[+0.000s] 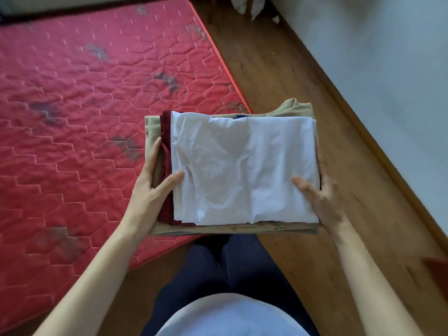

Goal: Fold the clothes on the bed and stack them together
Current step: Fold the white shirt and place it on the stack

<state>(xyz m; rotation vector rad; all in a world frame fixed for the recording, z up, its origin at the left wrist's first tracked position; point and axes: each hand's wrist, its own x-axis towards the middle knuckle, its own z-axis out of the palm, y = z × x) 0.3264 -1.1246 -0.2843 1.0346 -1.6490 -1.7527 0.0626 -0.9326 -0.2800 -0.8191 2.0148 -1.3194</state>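
Stack of clothes (242,170): folded pieces piled together, a white piece (244,166) on top, a maroon one (167,141) showing at the left side, a tan one (218,228) at the bottom, a sliver of navy at the far edge.
Where it is: held up in the air between the two hands, over the mattress's (84,117) right-hand corner and the wooden floor (291,81) beside it; it rests on nothing.
Long axis: runs left to right across the person's body, from one hand to the other.
Left hand (150,185): clasps the left end, thumb pressed on top near the white piece's edge, fingers curled round the side and under.
Right hand (320,192): clasps the right end the same way, thumb on top, fingers round the side.
Nearer hand: neither; the stack sits evenly between them.
Key relation: the mattress lies to the left and ahead of the stack, the floor to the right.
Judgement: folding looks done; setting the stack down would likely mean swinging it left, keeping it level so the top piece does not slide.
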